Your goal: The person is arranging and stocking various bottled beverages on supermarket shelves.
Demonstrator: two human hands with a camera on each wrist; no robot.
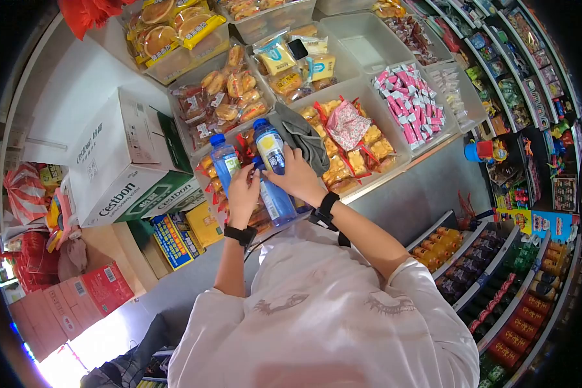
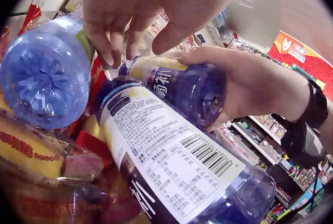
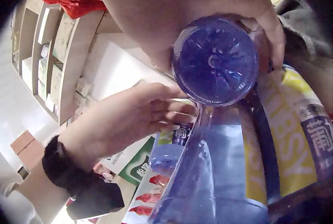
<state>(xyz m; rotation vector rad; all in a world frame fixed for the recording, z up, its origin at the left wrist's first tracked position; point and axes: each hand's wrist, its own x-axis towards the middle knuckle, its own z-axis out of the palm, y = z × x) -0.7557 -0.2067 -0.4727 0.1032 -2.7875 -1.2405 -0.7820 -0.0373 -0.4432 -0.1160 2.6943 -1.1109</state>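
A shop desk (image 1: pixel 84 77) fills my remote feed, its top packed with clear bins (image 1: pixel 362 45). A cardboard box (image 1: pixel 119 158) stands on its left end. A grey cloth (image 1: pixel 304 136) lies across the bin rims at centre. Just near of it, three blue drink bottles crowd over red and yellow snack packets (image 2: pixel 31 153) at the desk's near edge. The middle bottle (image 1: pixel 269 147) points its cap to the far side, and the right hand (image 1: pixel 299 176) has its grip wrapped round the base, as my right wrist view shows. The left bottle (image 1: pixel 224 161) stands just beside it, touching the left hand (image 1: pixel 242 193). The near bottle (image 1: pixel 277 202) lies between both hands, barcode label showing. The left hand's fingers curl down among the bottles; I cannot tell whether that grip holds one.
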